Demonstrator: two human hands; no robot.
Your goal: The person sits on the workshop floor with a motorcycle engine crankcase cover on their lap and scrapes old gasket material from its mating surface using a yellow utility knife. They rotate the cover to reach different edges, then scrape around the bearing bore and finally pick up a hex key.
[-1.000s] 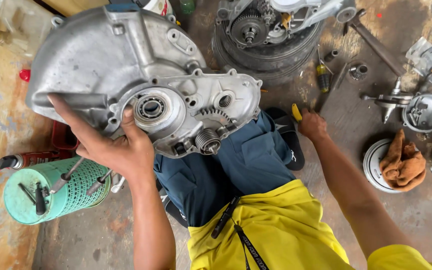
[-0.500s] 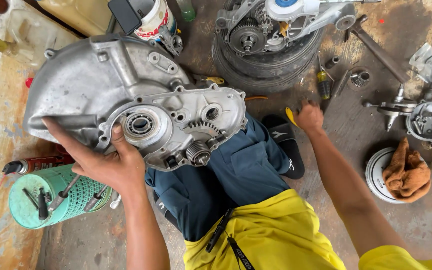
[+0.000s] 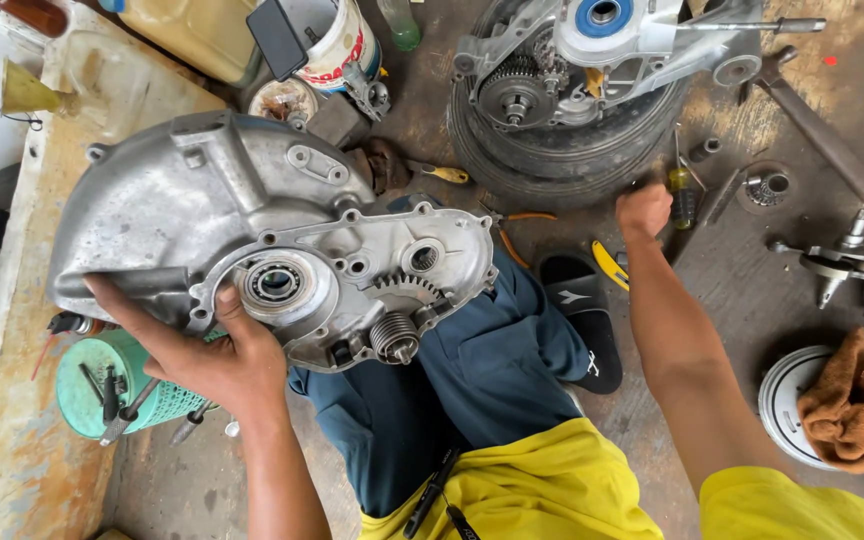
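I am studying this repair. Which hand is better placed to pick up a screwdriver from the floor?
Probably the right hand: it is beside the screwdriver, while the left hand grips the engine casing.

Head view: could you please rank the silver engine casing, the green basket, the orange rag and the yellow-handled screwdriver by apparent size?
1. Silver engine casing, though nearest the camera.
2. Green basket and orange rag look alike; unranked.
3. Yellow-handled screwdriver, smallest.

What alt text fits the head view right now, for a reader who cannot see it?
The left hand grips a grey engine case propped on the person's lap, its bearing and gear facing up. The right hand reaches out toward a screwdriver on the floor beside a tyre that carries another engine part.
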